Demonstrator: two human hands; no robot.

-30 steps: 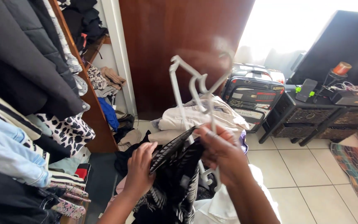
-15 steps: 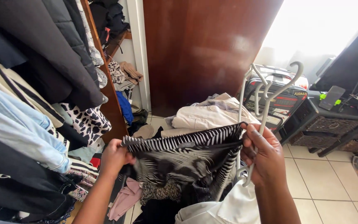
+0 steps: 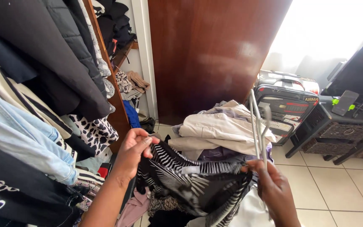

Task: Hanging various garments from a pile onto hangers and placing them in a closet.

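1. Head view, centre: black-and-white striped garment point(image 3: 190, 180) stretched between both hands, hanging over a heap of clothes on the floor.
2. At 9 o'clock of the garment: left hand point(image 3: 134, 151), grip pinching its upper edge, fingers curled shut on the fabric.
3. At 3 o'clock: right hand point(image 3: 274, 189), grip pressed together on the other end of the garment and on the lower part of several white plastic hangers point(image 3: 259, 130), rising upright from the fist.
4. At 12 o'clock, just beyond the garment: pile of pale folded clothes point(image 3: 219, 130).
5. Far left: hanging coats and jeans point(image 3: 30, 105) in an open wardrobe.
6. At 2 o'clock: dark suitcase point(image 3: 288, 105) beside a dark wicker-fronted cabinet point(image 3: 337, 134) on the tiled floor point(image 3: 337, 189).
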